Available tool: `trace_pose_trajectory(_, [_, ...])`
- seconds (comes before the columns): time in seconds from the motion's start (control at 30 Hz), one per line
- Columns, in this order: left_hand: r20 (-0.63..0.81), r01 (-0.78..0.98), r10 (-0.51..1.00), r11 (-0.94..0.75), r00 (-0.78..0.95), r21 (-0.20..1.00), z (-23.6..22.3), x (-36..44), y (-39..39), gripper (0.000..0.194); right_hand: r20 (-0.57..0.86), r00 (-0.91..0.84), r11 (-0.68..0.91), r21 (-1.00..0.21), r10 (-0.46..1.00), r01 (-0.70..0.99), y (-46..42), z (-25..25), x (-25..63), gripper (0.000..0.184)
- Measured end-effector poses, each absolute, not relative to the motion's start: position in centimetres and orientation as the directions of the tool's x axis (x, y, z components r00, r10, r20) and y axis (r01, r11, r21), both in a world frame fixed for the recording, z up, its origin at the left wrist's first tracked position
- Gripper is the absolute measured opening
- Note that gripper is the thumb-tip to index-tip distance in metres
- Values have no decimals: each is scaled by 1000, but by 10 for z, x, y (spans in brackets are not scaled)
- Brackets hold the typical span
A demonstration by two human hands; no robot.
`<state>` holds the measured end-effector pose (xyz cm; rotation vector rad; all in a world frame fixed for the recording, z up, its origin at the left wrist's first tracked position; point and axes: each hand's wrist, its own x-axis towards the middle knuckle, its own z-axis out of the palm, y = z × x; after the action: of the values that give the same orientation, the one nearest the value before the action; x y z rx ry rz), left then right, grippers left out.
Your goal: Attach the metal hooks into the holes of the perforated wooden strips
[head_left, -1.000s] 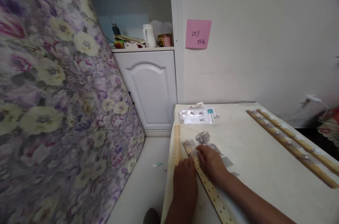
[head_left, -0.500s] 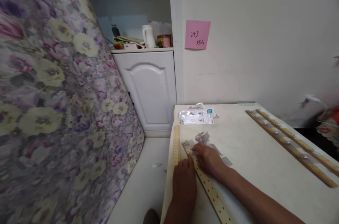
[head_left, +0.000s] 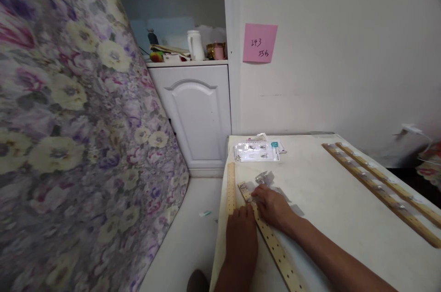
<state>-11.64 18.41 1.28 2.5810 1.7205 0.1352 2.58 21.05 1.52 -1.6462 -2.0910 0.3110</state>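
Note:
A pale wooden strip with rows of holes (head_left: 275, 248) lies slanting along the table's left part. My left hand (head_left: 242, 232) is closed at this strip's left edge, with its fingers curled; its thumb is hidden. My right hand (head_left: 272, 204) pinches a small clear plastic packet (head_left: 251, 199) against the strip near its far end. A similar clear packet (head_left: 244, 186) lies on that end. Just beyond the right hand are a packet with shiny metal pieces (head_left: 263, 177) and several flat clear packets (head_left: 296, 210), partly under the wrist.
Another perforated strip (head_left: 231, 184) runs along the table's left edge. Clear-fronted packages (head_left: 257, 151) lie at the back. Two wooden strips (head_left: 374, 186) at the right carry several small packets. A floral curtain (head_left: 103, 145) hangs left; a white cabinet (head_left: 195, 122) stands behind.
My right hand has shifted slightly left, bringing its fingertips over the strip with the clear packet. My left hand has stayed in place. The view has moved a little.

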Motion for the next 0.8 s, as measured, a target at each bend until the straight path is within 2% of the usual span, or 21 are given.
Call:
trace_pose_trajectory(0.63, [82,922,924,-379,373,84,13,-116,182,38,197,-194,261,-419,961,870,190,20,18,31])
trace_pose_trajectory(0.8, [67,924,926,-375,370,78,13,-115,184,38,205,-225,285,-346,953,894,188,16,17,30])
